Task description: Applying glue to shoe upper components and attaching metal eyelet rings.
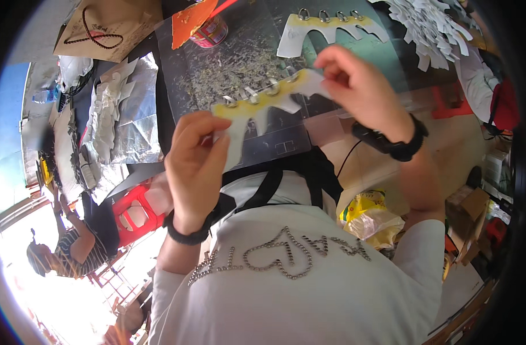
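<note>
A white scalloped strip (286, 103) with metal rings and yellow glue along its upper edge is held up above the dark work board. My left hand (191, 164) pinches its left end between thumb and fingers. At its other end my right hand (363, 86) has the thumb against the strip, its fingers curled and the index finger raised. Farther back, a similar white strip (297, 43), also with rings and a yellow glued edge, lies flat on the board.
Dried glue crusts the dark board (188, 80). A pink-red cup (211, 33) stands at the back with an orange piece (188, 26) against it. White cut pieces (426, 29) pile up at back right. Foil (136, 115) and a paper bag (108, 29) lie left; another person (82, 247) sits beyond.
</note>
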A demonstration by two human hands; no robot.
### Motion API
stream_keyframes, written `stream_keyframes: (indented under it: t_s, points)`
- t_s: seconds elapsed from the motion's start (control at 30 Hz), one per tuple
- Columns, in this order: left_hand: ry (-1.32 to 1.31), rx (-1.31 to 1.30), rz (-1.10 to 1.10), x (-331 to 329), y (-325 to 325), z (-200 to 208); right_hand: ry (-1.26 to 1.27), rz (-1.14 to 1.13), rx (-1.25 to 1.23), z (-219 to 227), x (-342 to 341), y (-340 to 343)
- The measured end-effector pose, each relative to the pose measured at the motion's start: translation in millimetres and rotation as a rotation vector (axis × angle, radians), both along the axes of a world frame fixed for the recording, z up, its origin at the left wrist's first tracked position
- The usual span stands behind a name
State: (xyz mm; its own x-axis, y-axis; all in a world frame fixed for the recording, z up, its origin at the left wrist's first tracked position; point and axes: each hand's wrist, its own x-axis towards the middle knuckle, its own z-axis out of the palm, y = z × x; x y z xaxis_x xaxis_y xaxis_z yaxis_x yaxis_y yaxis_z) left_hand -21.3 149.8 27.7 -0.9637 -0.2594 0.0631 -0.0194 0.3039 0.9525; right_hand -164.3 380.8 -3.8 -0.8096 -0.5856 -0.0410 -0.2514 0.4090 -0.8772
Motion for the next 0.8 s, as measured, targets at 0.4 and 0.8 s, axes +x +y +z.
stream_keyframes:
  t_s: [0.4,0.8]
  points:
    - [0.061,-0.198,-0.320,-110,68,-60,0.145,-0.274,0.090,-21,-69,132]
    - [0.069,-0.799,0.189,16,-127,-33,0.134,0.017,0.309,49,29,48]
